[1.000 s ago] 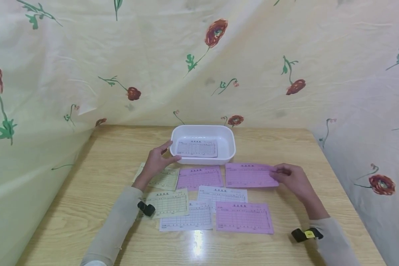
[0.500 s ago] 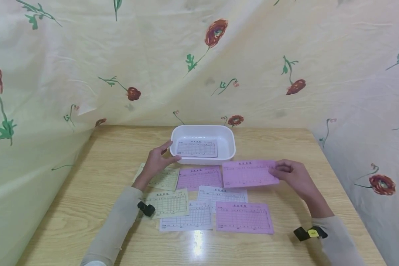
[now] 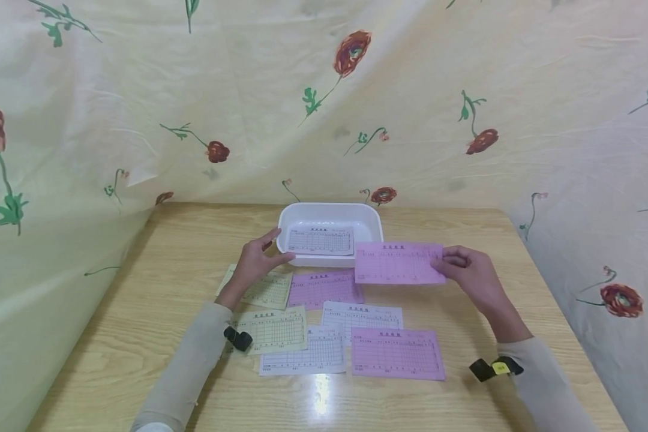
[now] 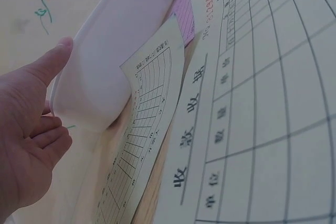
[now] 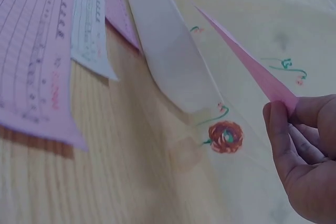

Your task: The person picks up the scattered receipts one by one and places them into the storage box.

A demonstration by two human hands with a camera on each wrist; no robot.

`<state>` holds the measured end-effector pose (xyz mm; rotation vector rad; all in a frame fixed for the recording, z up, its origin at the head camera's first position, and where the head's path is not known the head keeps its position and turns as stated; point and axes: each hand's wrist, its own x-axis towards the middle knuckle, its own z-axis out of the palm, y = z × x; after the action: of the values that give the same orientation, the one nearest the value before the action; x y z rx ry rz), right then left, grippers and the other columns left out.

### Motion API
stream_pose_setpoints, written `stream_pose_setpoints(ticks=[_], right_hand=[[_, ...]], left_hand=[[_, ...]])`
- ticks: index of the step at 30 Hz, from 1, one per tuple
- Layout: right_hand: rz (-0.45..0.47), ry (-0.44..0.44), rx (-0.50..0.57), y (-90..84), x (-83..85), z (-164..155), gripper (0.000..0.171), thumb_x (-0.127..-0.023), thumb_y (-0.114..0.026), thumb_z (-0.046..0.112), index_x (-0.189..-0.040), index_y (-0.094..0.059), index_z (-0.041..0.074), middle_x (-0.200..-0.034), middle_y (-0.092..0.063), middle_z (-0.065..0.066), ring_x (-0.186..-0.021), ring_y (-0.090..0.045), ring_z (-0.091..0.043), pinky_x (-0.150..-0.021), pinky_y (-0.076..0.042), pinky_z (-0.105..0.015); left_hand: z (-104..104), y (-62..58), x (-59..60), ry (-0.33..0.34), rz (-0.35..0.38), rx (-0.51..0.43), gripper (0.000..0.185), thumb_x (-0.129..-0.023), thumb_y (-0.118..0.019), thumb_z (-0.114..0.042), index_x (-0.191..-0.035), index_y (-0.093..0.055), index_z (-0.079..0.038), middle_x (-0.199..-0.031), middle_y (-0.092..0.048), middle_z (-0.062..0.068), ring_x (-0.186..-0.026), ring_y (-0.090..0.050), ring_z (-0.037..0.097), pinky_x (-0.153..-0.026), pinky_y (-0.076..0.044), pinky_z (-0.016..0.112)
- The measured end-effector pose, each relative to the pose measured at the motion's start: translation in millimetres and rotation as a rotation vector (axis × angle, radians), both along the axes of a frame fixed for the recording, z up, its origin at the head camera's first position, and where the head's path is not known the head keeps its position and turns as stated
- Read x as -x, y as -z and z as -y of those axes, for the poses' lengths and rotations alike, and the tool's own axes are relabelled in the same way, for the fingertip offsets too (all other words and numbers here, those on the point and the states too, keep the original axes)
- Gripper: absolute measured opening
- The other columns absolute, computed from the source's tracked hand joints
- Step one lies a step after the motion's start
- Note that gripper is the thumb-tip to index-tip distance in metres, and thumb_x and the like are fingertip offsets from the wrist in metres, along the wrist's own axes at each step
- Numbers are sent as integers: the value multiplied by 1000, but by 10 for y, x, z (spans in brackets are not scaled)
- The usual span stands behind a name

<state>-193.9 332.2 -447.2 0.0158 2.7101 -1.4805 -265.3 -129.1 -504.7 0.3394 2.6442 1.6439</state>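
Note:
My right hand [image 3: 467, 272] pinches the right edge of a pink form sheet [image 3: 396, 263] and holds it in the air, just in front of the white tray [image 3: 377, 228]. In the right wrist view the pink form sheet [image 5: 247, 61] is seen edge-on between thumb and fingers. My left hand [image 3: 256, 259] rests against the tray's left front corner, thumb along its front wall and fingers straight; the left wrist view shows the left hand [image 4: 31, 129] beside the tray [image 4: 105, 66]. One white form [image 3: 320, 240] lies inside the tray.
Several forms lie on the wooden table [image 3: 140, 336]: two yellow [image 3: 272, 329], two white [image 3: 362, 315], two pink [image 3: 396, 353]. Flowered cloth [image 3: 324, 102] hangs behind and at both sides. Table edges run left and right.
My right hand has lifted the pink sheet off the table and carried it up and left toward the tray. The left hand has stayed at the tray's corner.

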Motion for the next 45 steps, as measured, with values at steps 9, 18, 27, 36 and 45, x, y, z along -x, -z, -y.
stream_pose_setpoints(ticks=[9,18,27,36,45], right_hand=[[-26,45,65,-116,130,179,44,-99,-70,32,-127,-63,-1,-110,-73,-13,-90,-71,-7,-80,-61,-18],[-44,80,115,-160,289,358,44,-98,-72,28,-127,-63,-3,-114,-70,-16,-88,-69,-4,-80,-61,-17],[-73,72,163,-167,444,629,37,-97,-73,19,-124,-65,-5,-113,-69,-20,-87,-69,-6,-79,-61,-18],[-69,65,200,-168,599,886,38,-96,-74,16,-127,-65,-4,-116,-70,-22,-90,-70,-8,-81,-61,-19],[-42,52,211,-145,803,1128,37,-95,-75,14,-126,-66,-4,-116,-71,-22,-98,-72,-22,-81,-62,-21]], left_hand=[[-1,-5,6,-1,1,-10,87,-81,-87,-39,-150,-48,-2,-161,-39,14,-145,-42,37,-117,-42,46],[1,15,10,7,11,-24,90,-81,-87,-42,-151,-47,-4,-162,-37,12,-147,-40,35,-118,-41,45],[5,8,6,6,21,-22,92,-80,-87,-45,-152,-46,-4,-163,-35,14,-146,-40,37,-118,-42,47],[6,10,2,-6,30,-14,92,-79,-87,-45,-152,-46,-6,-163,-36,12,-145,-41,38,-117,-43,46],[10,0,13,-2,22,-14,92,-79,-87,-44,-152,-47,-5,-162,-36,15,-145,-41,39,-116,-43,47]])
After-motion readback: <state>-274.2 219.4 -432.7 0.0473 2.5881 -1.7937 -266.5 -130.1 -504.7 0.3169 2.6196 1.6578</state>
